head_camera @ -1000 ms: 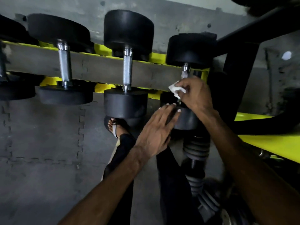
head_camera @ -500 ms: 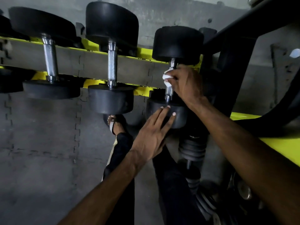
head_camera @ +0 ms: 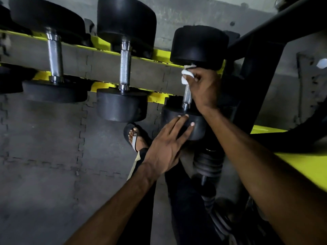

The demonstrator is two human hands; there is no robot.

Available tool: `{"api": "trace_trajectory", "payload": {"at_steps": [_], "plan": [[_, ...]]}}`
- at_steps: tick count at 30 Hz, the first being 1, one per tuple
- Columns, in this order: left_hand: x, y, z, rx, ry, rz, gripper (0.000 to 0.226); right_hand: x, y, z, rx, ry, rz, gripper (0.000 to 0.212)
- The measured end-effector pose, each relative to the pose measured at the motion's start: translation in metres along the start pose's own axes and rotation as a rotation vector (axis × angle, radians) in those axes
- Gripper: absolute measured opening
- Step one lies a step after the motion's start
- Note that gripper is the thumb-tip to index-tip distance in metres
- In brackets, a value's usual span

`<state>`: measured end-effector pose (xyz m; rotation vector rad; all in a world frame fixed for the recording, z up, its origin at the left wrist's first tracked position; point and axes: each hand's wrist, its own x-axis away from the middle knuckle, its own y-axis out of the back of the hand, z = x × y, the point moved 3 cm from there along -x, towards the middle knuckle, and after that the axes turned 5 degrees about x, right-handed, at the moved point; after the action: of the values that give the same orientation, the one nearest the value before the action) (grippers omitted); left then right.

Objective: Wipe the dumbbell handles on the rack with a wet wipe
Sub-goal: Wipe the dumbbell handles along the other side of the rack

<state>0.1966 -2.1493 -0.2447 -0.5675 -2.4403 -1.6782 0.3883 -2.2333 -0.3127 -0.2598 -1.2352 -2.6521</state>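
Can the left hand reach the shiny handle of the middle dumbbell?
Probably yes: the left hand rests flat on the near head of the right dumbbell, holding nothing, and nothing stands between it and the middle handle.

Both forearms [head_camera: 109, 209] are seen bare up to the frame edge. The left hand [head_camera: 164, 149] and right hand [head_camera: 203, 87] are ungloved, and short, pale nails are shown on the fingers [head_camera: 177, 123]. Dark trousers [head_camera: 185, 200] are worn, marked down one leg by a pale stripe [head_camera: 135, 165]. One foot [head_camera: 139, 143] is shod in a black flip-flop [head_camera: 128, 129] with a grey strap [head_camera: 135, 138].
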Motion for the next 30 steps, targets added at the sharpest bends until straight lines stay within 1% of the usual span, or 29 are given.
{"api": "trace_trajectory", "payload": {"at_steps": [3, 4, 6, 9, 11, 13, 14, 15, 17, 19, 22, 25, 27, 30], "plan": [[0.001, 0.004, -0.001, -0.052, 0.007, -0.019, 0.089, 0.01, -0.004, -0.015, -0.256, -0.262, -0.232, 0.025], [0.001, 0.004, -0.001, -0.042, 0.004, -0.036, 0.086, 0.01, -0.005, -0.018, -0.357, -0.358, -0.285, 0.024], [0.001, 0.0, 0.001, 0.037, -0.008, -0.043, 0.085, 0.007, -0.011, -0.019, -0.535, -0.499, -0.315, 0.017], [0.0, -0.009, 0.004, 0.132, -0.01, -0.002, 0.086, -0.001, -0.017, -0.021, -0.641, -0.644, -0.269, 0.017], [-0.001, -0.011, 0.005, 0.167, -0.02, 0.007, 0.085, -0.006, -0.016, -0.025, -0.61, -0.676, -0.236, 0.019], [-0.001, -0.01, 0.005, 0.164, -0.022, 0.005, 0.085, -0.008, -0.014, -0.02, -0.517, -0.704, -0.161, 0.019], [-0.001, -0.009, 0.005, 0.149, -0.017, 0.008, 0.088, -0.009, -0.015, -0.019, -0.51, -0.742, -0.131, 0.017], [-0.001, -0.009, 0.004, 0.131, -0.011, 0.011, 0.091, -0.01, -0.016, -0.016, -0.562, -0.798, -0.106, 0.015], [0.0, -0.008, 0.004, 0.12, -0.011, 0.006, 0.096, -0.013, -0.018, -0.013, -0.712, -0.939, -0.079, 0.019], [-0.001, -0.009, 0.005, 0.133, -0.026, -0.004, 0.096, -0.018, -0.019, -0.013, -0.825, -1.023, 0.006, 0.024], [-0.001, -0.013, 0.006, 0.179, -0.029, 0.004, 0.096, -0.02, -0.02, -0.018, -0.926, -1.038, 0.097, 0.033], [-0.001, -0.016, 0.004, 0.216, -0.027, 0.004, 0.095, -0.021, -0.025, -0.027, -0.995, -0.986, 0.129, 0.035], [-0.002, -0.016, 0.004, 0.234, -0.028, -0.003, 0.094, -0.023, -0.024, -0.029, -0.989, -0.952, 0.171, 0.036], [-0.002, -0.018, 0.005, 0.243, -0.03, -0.016, 0.096, -0.016, -0.023, -0.036, -0.864, -0.89, 0.267, 0.037]]}}
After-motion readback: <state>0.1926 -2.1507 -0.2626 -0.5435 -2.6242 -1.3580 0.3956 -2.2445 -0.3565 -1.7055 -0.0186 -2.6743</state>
